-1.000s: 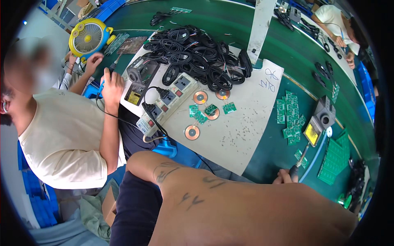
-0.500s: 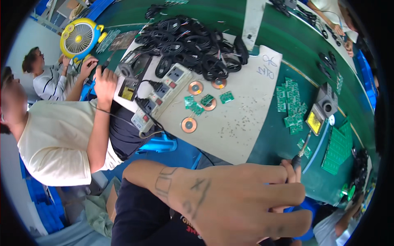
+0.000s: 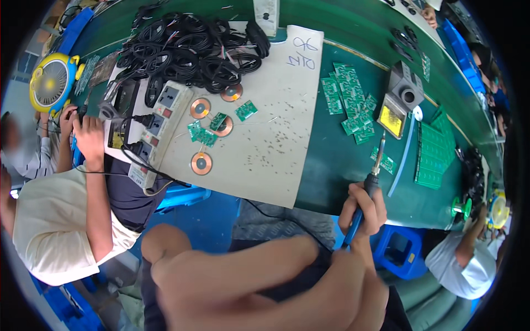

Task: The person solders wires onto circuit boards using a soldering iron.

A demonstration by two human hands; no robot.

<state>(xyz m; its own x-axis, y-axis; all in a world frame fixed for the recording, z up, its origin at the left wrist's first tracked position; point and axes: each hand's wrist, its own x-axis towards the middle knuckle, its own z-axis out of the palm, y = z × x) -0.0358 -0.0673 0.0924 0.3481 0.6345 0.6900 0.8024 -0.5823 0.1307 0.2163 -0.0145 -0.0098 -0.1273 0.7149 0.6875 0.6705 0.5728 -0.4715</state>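
Observation:
My right hand (image 3: pixel 364 212) is closed around the handle of a soldering iron (image 3: pixel 374 174), its metal tip pointing away toward the yellow sponge (image 3: pixel 391 119) of the iron stand (image 3: pixel 406 88). Beneath the tip lies a small green circuit board (image 3: pixel 385 163). Close to the camera, my left hand (image 3: pixel 248 287) is large and smeared by motion; its fingers cannot be made out well. On the pale work sheet (image 3: pixel 276 165) ahead lie copper coils (image 3: pixel 201 163) and small green boards (image 3: pixel 246 111).
A pile of black cables (image 3: pixel 193 52) lies at the far left, by a power strip (image 3: pixel 160 129). Clustered boards (image 3: pixel 353 105), larger green panels (image 3: pixel 433 149) and a solder spool (image 3: pixel 461 208) are on the right. A co-worker (image 3: pixel 61 215) sits at my left.
My view has shifted, so the bench appears farther left. My left hand has drawn nearer and lower, uncovering my right hand with the soldering iron.

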